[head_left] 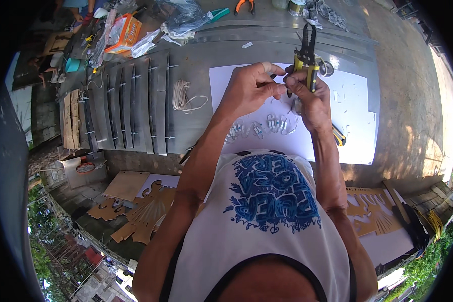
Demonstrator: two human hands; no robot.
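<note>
Your right hand (314, 100) is wrapped around a yellow-and-black plier-like tool (307, 60), its dark nose pointing to the far side, above the far part of the white sheet (357, 121). Your left hand (254, 85) is just left of it, thumb and fingers drawn narrow, close to your right fingertips; you cannot tell from here what small piece, if any, is pinched there.

Among the containers, the orange box (131, 35) stands at the far left with pale, see-through plastic (117, 31) in its open side. At the far right sits a tin (296, 7), its contents too small to make out, and left of it a jar (280, 3) is cut by the picture's edge. A turquoise bowl (72, 65) shows at the left; you cannot see what it holds. A crumpled clear bag (183, 15) lies right of the orange box.

Near you on the sheet lie small wired modules (274, 123), between your forearms. A tape roll (328, 68) is just right of the tool, and a yellow-and-black cutter (338, 135) lies right of your right forearm. Left of the sheet is a coil of pale cord (182, 96), then a row of metal strips (158, 105).
</note>
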